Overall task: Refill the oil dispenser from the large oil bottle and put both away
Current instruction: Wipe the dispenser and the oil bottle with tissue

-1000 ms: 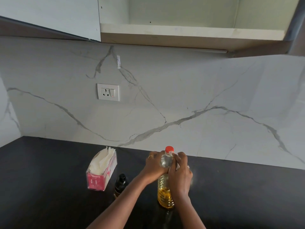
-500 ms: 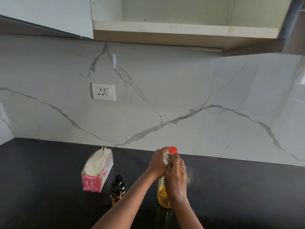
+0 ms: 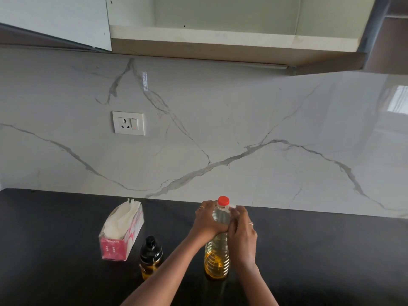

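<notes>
The large oil bottle [image 3: 217, 259] stands upright on the black counter [image 3: 55, 228], clear plastic with a red cap [image 3: 223, 200] on top and yellow oil in its lower part. My left hand [image 3: 206, 223] wraps its shoulder from the left. My right hand [image 3: 241, 235] holds it from the right, fingers near the neck. To the left stands the small oil dispenser [image 3: 151, 257], with a black top and a little oil at its base; my left forearm crosses in front of it.
A pink tissue box [image 3: 120, 235] sits left of the dispenser. A wall socket [image 3: 128, 123] is on the marble backsplash. Overhead, a wall cabinet stands open with a bare shelf [image 3: 231, 37]; its door [image 3: 55, 21] hangs at upper left.
Both hands have slid a little down the bottle's neck, so the red cap and clear shoulder show more. The bottle stays on the counter. The view tilted slightly.
</notes>
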### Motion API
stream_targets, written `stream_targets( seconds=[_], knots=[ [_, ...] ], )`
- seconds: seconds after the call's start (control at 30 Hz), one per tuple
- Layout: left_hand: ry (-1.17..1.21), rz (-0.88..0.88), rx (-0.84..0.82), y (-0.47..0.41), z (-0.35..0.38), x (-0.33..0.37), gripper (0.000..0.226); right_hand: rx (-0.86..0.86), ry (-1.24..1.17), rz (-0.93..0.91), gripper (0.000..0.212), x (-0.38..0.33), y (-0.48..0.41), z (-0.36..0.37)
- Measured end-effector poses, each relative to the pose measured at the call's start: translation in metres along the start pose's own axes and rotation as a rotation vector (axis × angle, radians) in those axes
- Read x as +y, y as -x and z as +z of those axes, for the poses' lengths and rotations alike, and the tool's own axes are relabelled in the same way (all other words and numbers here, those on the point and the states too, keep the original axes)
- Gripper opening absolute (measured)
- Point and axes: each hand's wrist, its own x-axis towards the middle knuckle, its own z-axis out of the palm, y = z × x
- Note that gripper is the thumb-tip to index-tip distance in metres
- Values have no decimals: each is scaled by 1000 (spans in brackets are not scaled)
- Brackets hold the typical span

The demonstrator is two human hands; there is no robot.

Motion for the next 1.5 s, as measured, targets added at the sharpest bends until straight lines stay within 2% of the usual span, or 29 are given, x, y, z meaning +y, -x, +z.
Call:
stream_targets(
  seconds=[0.07,0.17,0.3,0.5,0.67,0.77,0.93,1.03,1.1,1.17,1.27,1.33,1.43,1.5],
  knots=[
    [49,-15,-6,0,-4,-1,77,-23,-50,21,17,3,-11,-1],
    [152,-31,-61,1,-12,-3,86,-69,-360,197,29,5,-33,-2],
    [207,-50,-98,5,-15,1,86,-266,-701,429,31,10,-56,-5],
    [182,-51,-132,5,-19,2,88,-611,-769,477,27,7,-88,-6],
    [210,-59,-133,5,-20,3,89,-691,-877,494,29,8,-92,-3],
    [221,-67,-125,6,-19,2,89,-663,-932,513,34,11,-90,0],
    [220,-78,-127,6,-18,2,91,-540,-976,511,30,12,-85,3],
    [218,-75,-126,6,-19,0,90,-460,-1064,554,36,16,-80,-1],
    [224,-71,-131,6,-21,1,90,-378,-1106,639,36,20,-78,-4],
    [233,-66,-153,5,-24,0,91,-285,-1178,789,28,28,-78,-6],
    [242,-58,-210,2,-27,1,87,-224,-1404,1051,20,40,-77,-11],
    [241,-69,-232,2,-27,1,81,-181,-1543,1134,24,43,-74,-15],
    [234,-90,-234,3,-25,2,76,-106,-1590,1096,43,42,-68,-19],
    [242,-101,-225,3,-24,3,74,-29,-1433,1021,43,36,-62,-17]
  ],
)
